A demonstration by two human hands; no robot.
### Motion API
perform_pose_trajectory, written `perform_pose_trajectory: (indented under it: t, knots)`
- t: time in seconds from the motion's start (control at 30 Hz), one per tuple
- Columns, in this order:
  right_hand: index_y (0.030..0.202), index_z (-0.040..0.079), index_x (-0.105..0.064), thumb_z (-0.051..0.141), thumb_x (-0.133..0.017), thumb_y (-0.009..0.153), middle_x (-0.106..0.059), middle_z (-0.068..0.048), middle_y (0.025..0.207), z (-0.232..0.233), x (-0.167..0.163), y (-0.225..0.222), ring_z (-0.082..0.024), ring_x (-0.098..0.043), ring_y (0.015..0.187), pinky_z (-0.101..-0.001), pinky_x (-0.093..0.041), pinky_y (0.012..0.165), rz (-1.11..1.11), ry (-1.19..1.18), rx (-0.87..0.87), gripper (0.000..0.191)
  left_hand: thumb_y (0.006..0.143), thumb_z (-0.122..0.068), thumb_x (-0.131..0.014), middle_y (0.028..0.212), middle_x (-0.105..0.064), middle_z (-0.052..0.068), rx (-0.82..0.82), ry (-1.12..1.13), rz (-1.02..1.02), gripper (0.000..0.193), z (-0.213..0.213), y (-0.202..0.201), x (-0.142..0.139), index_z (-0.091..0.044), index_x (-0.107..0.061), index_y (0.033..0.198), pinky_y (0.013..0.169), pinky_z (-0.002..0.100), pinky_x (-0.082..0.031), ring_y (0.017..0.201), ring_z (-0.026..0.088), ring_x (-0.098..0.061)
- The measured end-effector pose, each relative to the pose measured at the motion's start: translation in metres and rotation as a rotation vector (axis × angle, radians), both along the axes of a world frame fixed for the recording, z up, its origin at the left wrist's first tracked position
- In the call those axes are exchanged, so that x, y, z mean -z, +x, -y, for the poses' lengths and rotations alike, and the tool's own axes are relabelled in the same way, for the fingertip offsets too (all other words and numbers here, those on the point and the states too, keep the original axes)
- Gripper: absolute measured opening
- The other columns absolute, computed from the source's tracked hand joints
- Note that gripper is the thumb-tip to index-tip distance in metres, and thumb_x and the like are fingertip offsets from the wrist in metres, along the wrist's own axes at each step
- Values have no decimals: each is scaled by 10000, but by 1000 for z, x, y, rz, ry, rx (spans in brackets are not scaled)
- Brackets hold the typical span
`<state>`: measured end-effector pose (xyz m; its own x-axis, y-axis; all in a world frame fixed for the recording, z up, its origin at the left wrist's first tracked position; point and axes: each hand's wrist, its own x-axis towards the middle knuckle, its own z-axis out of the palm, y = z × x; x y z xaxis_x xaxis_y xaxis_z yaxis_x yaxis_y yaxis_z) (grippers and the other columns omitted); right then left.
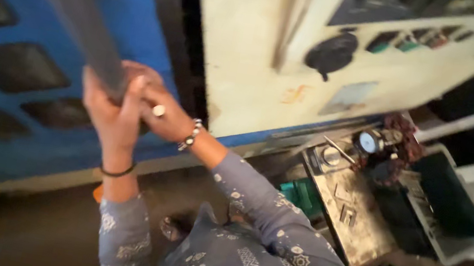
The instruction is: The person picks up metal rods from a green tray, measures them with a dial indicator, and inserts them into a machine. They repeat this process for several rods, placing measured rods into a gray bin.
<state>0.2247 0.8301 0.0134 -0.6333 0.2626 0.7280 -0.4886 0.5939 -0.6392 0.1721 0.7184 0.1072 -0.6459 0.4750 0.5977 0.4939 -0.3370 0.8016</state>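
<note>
Both my hands are raised in front of the blue machine door point(44, 17), closed together round the lower end of a long grey bar point(69, 2). My left hand point(105, 109) has its fingers curled over the bar from the near side, a thin dark band at the wrist; my right hand point(157, 110) is pressed against it from the other side, fingers folded round the same end, a ring on one finger and a beaded bracelet at the wrist. The bar is blurred, so I cannot tell its exact section, but it slants up and away from my hands across the blue door toward that door's upper corner. To the right of the door stands a cream control panel point(249, 58) with a black rotary knob point(330, 54) and a row of small buttons. Farther right of the door and lower down, a worn metal tray point(356, 223) carries a few small parts, with a round gauge point(369, 142) just above it. Beyond the tray, farthest from the door, sits a dark green bin point(447, 200).
</note>
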Motion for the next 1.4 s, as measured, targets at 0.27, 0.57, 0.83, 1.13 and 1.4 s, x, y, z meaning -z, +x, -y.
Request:
perform_pose_trajectory:
  t: [0.27,0.57,0.83,1.13,1.4]
  knots:
    - [1513,36,-469,375,-472,1109,-508,-120,1547,4,-24,3,-299,-403,1507,-429,-248,1316,-17,39,-1,527,978,-90,-742,1161,-640,112,6,19,-10,350,-1,-2,2,32,-552,1245,1014,365,-524,1071,222,-639]
    - [1517,24,-462,402,-467,1104,-465,-145,1599,4,-22,5,-311,-381,1514,-436,-223,1321,-13,16,-19,560,999,-86,-723,1176,-626,106,23,16,-23,319,1,2,-5,29,-562,1249,1028,372,-518,1091,215,-631]
    - [1510,36,-485,356,-464,1112,-492,-114,1591,3,-22,3,-280,-392,1522,-440,-219,1336,-3,53,-18,512,999,-101,-725,1183,-629,108,15,12,-41,331,1,1,-4,30,-563,1256,1034,383,-523,1102,216,-634]
    - [1515,34,-473,366,-452,1117,-472,-127,1600,4,-26,6,-288,-382,1520,-447,-224,1325,-29,30,-21,518,989,-91,-723,1161,-613,109,-2,6,-63,347,0,1,-4,29,-552,1265,1018,386,-521,1091,211,-624]
    - [1502,26,-482,371,-459,1120,-508,-107,1570,5,-31,6,-283,-402,1510,-454,-240,1321,-30,32,-29,515,1000,-84,-717,1160,-643,104,38,23,-25,318,1,1,-6,21,-555,1252,1022,376,-530,1064,194,-643]
